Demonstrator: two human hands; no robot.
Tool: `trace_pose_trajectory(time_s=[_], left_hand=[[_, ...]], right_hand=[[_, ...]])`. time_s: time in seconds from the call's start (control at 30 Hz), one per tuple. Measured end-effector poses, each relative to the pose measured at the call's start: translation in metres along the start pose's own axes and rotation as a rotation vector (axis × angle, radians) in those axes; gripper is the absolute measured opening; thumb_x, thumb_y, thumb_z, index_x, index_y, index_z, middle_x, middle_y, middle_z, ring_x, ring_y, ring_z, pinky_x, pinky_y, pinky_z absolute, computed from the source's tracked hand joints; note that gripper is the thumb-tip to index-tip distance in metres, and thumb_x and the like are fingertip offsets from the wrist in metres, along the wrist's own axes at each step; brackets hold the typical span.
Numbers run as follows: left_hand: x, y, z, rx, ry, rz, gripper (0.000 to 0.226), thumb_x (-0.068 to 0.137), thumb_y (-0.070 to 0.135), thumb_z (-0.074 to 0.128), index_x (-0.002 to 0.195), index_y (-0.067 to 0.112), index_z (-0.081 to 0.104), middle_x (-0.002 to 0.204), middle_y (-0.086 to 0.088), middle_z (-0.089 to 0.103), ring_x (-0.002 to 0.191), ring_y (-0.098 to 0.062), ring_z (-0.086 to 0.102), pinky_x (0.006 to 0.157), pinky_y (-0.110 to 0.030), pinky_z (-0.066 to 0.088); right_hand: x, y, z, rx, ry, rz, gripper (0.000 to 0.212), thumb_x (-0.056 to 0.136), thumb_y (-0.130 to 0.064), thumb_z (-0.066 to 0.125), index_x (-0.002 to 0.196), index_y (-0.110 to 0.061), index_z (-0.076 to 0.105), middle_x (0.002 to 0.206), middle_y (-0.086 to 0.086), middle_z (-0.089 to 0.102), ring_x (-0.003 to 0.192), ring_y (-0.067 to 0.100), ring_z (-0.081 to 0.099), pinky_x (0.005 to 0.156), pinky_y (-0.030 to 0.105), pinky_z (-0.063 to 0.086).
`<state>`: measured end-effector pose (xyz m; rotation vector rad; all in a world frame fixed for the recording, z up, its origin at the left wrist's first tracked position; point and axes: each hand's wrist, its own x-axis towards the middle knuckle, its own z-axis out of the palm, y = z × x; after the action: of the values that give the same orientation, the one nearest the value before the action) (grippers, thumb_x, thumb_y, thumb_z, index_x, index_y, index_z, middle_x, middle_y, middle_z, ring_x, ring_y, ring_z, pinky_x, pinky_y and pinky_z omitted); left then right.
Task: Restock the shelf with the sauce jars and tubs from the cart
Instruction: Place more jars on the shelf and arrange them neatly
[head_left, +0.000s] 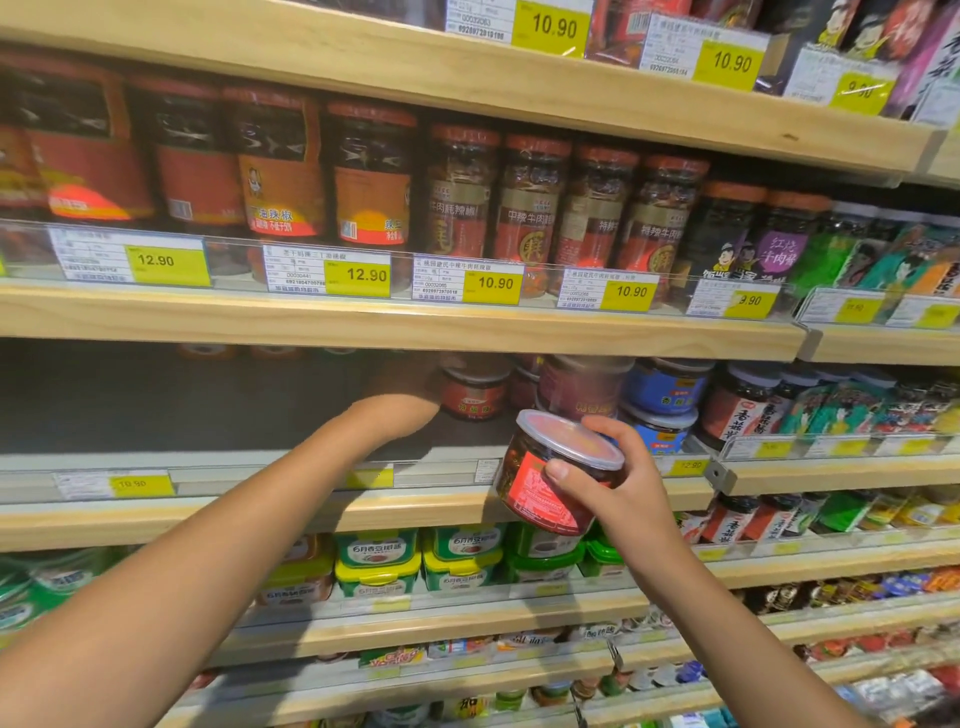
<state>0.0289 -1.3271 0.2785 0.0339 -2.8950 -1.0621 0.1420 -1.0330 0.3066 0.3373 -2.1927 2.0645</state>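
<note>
Gripping a tub (545, 493) with thumb and fingers curled round its clear lid and red label, the right hand (618, 483) holds it tilted in front of the shelf (260, 514) edge, not yet set down; its label print is too small to read. The left hand (410, 387) reaches deep into that shelf, blurred, just beside a back tub (475, 397) with a red label; I cannot tell whether it grasps anything. Blue tubs (665, 387) are stacked to the right, partly hidden behind the held tub. Yellow tags on this shelf's rail read 10.90 (140, 484) and 12.90 (688, 465). On the shelf above, tall jars (280, 176) show 油辣椒 over tags of 12.90, with 10.90 and 9.90 further right. Below, green tubs (376, 551) read 6月香豆瓣酱
</note>
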Motion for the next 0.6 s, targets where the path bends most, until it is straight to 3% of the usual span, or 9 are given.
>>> trace_pose_trajectory(time_s=[0.07, 0.1, 0.17, 0.27, 0.33, 0.43, 0.5, 0.57, 0.6], left_hand=[[-0.063, 0.068, -0.022, 0.007, 0.039, 0.016, 0.036, 0.103, 0.034, 0.041, 0.084, 0.012, 0.062, 0.076, -0.001, 0.060, 0.079, -0.018, 0.056, 0.069, -0.030, 0.040], [-0.078, 0.070, -0.019, -0.056, 0.088, 0.100, 0.027, 0.102, 0.025, 0.047, 0.085, 0.013, 0.064, 0.076, 0.000, 0.063, 0.073, -0.014, 0.058, 0.064, -0.029, 0.041], [-0.102, 0.069, -0.011, -0.258, 0.104, 0.243, 0.020, 0.098, 0.012, 0.056, 0.103, 0.022, 0.073, 0.098, 0.008, 0.074, 0.086, 0.000, 0.067, 0.074, -0.026, 0.053], [-0.116, 0.056, 0.011, -0.446, 0.143, 0.251, 0.033, 0.093, 0.007, 0.063, 0.113, 0.033, 0.069, 0.120, 0.007, 0.067, 0.108, -0.003, 0.066, 0.089, -0.021, 0.054], [-0.132, 0.062, 0.019, -0.484, 0.192, 0.287, 0.041, 0.088, 0.014, 0.069, 0.124, 0.033, 0.061, 0.125, 0.007, 0.060, 0.115, -0.001, 0.060, 0.094, -0.022, 0.054], [-0.131, 0.056, 0.028, -0.420, 0.194, 0.243, 0.071, 0.072, 0.045, 0.073, 0.137, 0.035, 0.047, 0.130, 0.014, 0.050, 0.118, 0.004, 0.057, 0.102, -0.026, 0.050], [-0.125, 0.052, 0.023, -0.397, 0.213, 0.180, 0.068, 0.064, 0.054, 0.077, 0.124, 0.039, 0.048, 0.124, 0.013, 0.053, 0.111, -0.001, 0.062, 0.098, -0.034, 0.053], [-0.118, 0.047, 0.015, -0.429, 0.220, 0.110, 0.066, 0.058, 0.061, 0.082, 0.111, 0.040, 0.050, 0.117, 0.009, 0.062, 0.105, -0.007, 0.066, 0.093, -0.041, 0.056], [-0.116, 0.044, 0.011, -0.455, 0.210, 0.079, 0.068, 0.055, 0.064, 0.084, 0.109, 0.040, 0.050, 0.116, 0.009, 0.065, 0.104, -0.008, 0.067, 0.091, -0.042, 0.057]], right_hand=[[0.005, -0.002, 0.005, -0.016, -0.010, -0.009, 0.067, 0.059, -0.041, 0.085, 0.119, -0.033, 0.057, 0.118, -0.006, 0.063, 0.100, 0.010, 0.068, 0.076, 0.032, 0.060], [0.008, -0.004, 0.009, -0.027, -0.008, -0.019, 0.068, 0.059, -0.042, 0.087, 0.119, -0.032, 0.057, 0.118, -0.006, 0.062, 0.101, 0.011, 0.067, 0.079, 0.033, 0.060], [0.014, -0.007, 0.018, -0.047, 0.018, -0.028, 0.070, 0.060, -0.040, 0.091, 0.120, -0.029, 0.056, 0.116, -0.007, 0.062, 0.101, 0.008, 0.066, 0.082, 0.030, 0.059], [0.024, -0.013, 0.038, -0.139, 0.080, -0.048, 0.066, 0.066, -0.036, 0.088, 0.120, -0.024, 0.054, 0.112, -0.011, 0.062, 0.098, -0.002, 0.061, 0.080, 0.018, 0.052], [0.030, -0.013, 0.051, -0.213, 0.118, -0.074, 0.066, 0.065, -0.040, 0.089, 0.117, -0.024, 0.053, 0.108, -0.013, 0.063, 0.095, -0.007, 0.060, 0.082, 0.017, 0.049], [0.036, -0.015, 0.065, -0.214, 0.081, -0.072, 0.073, 0.064, -0.055, 0.082, 0.123, -0.023, 0.053, 0.110, -0.011, 0.066, 0.102, 0.003, 0.062, 0.093, 0.030, 0.051], [0.035, -0.019, 0.069, -0.084, 0.002, -0.059, 0.055, 0.078, -0.043, 0.068, 0.124, -0.019, 0.052, 0.097, -0.012, 0.070, 0.097, 0.006, 0.065, 0.092, 0.035, 0.053], [0.035, -0.023, 0.070, 0.030, -0.072, -0.069, 0.028, 0.090, -0.018, 0.052, 0.117, -0.024, 0.053, 0.083, -0.012, 0.068, 0.084, -0.001, 0.064, 0.084, 0.028, 0.054], [0.035, -0.025, 0.070, 0.052, -0.090, -0.071, 0.028, 0.092, -0.009, 0.047, 0.110, -0.030, 0.052, 0.081, -0.012, 0.067, 0.081, -0.004, 0.064, 0.080, 0.022, 0.053]])
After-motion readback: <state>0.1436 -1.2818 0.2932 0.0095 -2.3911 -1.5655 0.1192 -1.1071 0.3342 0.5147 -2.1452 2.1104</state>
